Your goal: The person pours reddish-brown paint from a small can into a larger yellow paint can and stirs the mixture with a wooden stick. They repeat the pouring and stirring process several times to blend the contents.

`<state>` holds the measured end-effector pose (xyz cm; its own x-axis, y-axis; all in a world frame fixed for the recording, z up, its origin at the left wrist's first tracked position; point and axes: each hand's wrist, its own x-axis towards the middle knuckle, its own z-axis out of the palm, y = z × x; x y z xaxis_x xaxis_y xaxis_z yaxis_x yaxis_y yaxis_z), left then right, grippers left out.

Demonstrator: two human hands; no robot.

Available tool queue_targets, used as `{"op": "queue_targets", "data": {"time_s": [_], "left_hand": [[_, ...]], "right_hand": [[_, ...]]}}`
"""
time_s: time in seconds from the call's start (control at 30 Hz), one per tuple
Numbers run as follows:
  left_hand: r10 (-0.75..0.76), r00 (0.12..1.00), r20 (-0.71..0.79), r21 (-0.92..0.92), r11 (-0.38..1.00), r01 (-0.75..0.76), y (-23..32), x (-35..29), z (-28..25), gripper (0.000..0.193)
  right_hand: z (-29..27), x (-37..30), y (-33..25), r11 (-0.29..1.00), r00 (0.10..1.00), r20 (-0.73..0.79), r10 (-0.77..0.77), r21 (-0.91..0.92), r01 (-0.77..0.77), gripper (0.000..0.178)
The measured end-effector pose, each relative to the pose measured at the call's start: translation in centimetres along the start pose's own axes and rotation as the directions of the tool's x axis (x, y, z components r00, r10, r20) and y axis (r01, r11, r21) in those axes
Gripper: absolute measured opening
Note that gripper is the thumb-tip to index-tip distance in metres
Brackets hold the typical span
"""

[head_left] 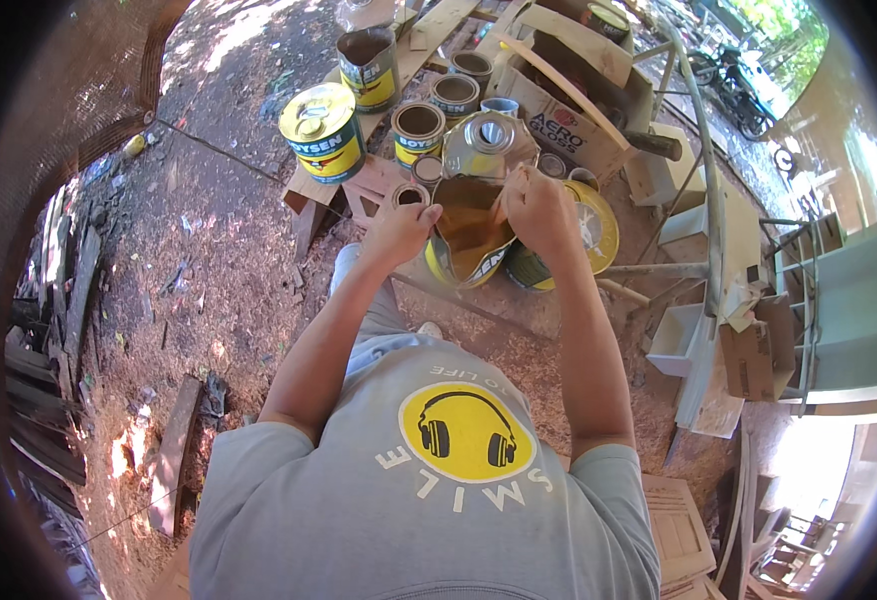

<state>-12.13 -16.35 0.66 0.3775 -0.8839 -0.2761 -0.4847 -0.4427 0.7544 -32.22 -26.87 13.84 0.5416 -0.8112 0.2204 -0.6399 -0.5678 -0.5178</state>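
Observation:
A large paint can (456, 262) stands before me, its cut top bent up and back like a flap (490, 146). Amber-brown liquid or residue (471, 225) coats the inside. My left hand (399, 235) is closed at the can's left rim, thumb on the edge. My right hand (544, 210) is closed at the opposite rim, near the base of the flap; its fingertips are partly hidden. A small open can (412, 194) is just beyond my left fingers. Right of the large can, partly behind my right wrist, is a yellow round lid or can top (597, 232).
Several open cans, among them a brown-filled one (420, 121), stand beyond, with a closed yellow-topped can (321, 140) at left. A cardboard box (569, 125) with a stick across it sits behind. Metal frame bars (714, 200) rise at right. Wooden planks (177, 455) lie on the ground.

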Motion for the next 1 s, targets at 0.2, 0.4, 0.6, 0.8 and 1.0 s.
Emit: {"op": "queue_targets", "data": {"time_s": [0.2, 0.4, 0.6, 0.8, 1.0], "left_hand": [[0.002, 1.0, -0.027, -0.017, 1.0, -0.003, -0.3, 0.1, 0.2, 0.052], [0.024, 0.999, -0.029, -0.083, 0.996, -0.026, -1.0, 0.6, 0.5, 0.048], [0.076, 0.996, -0.053, -0.139, 0.987, -0.082, -1.0, 0.7, 0.8, 0.049], [0.153, 0.978, -0.143, -0.052, 0.986, -0.161, -1.9, 0.8, 1.3, 0.053], [0.083, 0.993, -0.089, -0.076, 0.993, -0.09, 0.9, -0.9, -0.1, 0.054]], "right_hand": [[0.0, -0.6, -0.8, 0.993, 0.995, 0.044, -0.084, -0.073, 0.088, 0.027], [1.3, -1.7, -2.6, 0.989, 0.991, 0.074, -0.111, 0.105, 0.102, 0.026], [2.6, -1.4, -1.3, 0.941, 0.992, 0.124, -0.009, 0.337, -0.033, 0.028], [-1.2, 0.6, -1.9, 0.997, 0.959, 0.273, -0.076, 0.016, 0.075, 0.026], [-1.9, 1.1, -2.4, 0.97, 0.974, 0.141, -0.178, -0.143, 0.198, 0.019]]}}
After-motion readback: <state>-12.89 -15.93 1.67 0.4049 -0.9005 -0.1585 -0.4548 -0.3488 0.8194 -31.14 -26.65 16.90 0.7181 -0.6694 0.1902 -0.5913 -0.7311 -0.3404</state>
